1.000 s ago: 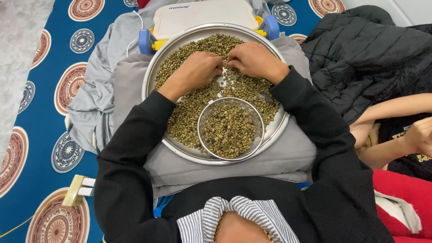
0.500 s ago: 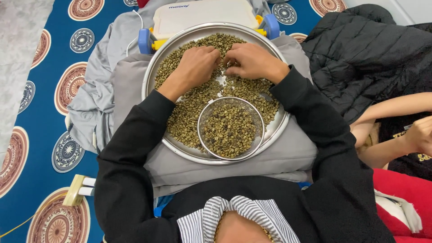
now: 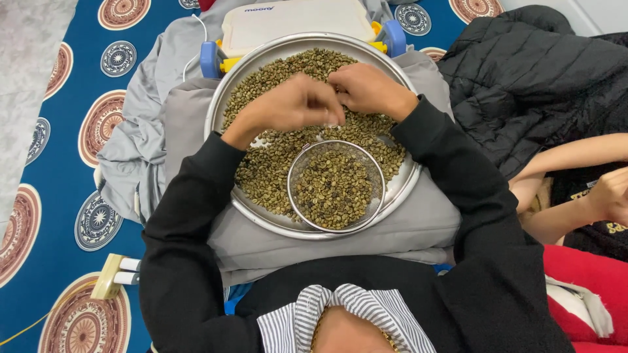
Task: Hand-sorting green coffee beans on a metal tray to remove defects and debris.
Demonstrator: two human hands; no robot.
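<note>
Nearest the person, just below both hands, a small round wire-mesh sieve (image 3: 335,186) rests inside the wide round steel tray (image 3: 226,98), placed close so that picked green unroasted coffee beans (image 3: 261,173) can be dropped into it without a long reach. The left hand (image 3: 291,104) hovers above the loose beans, fingers curled together in a pinch; what it pinches is too small to tell. Beside it, touching the beans, the right hand (image 3: 366,88) is bent, fingertips narrow against the heap. Beyond the hands lies a white plastic box with blue and yellow clips (image 3: 297,23).
</note>
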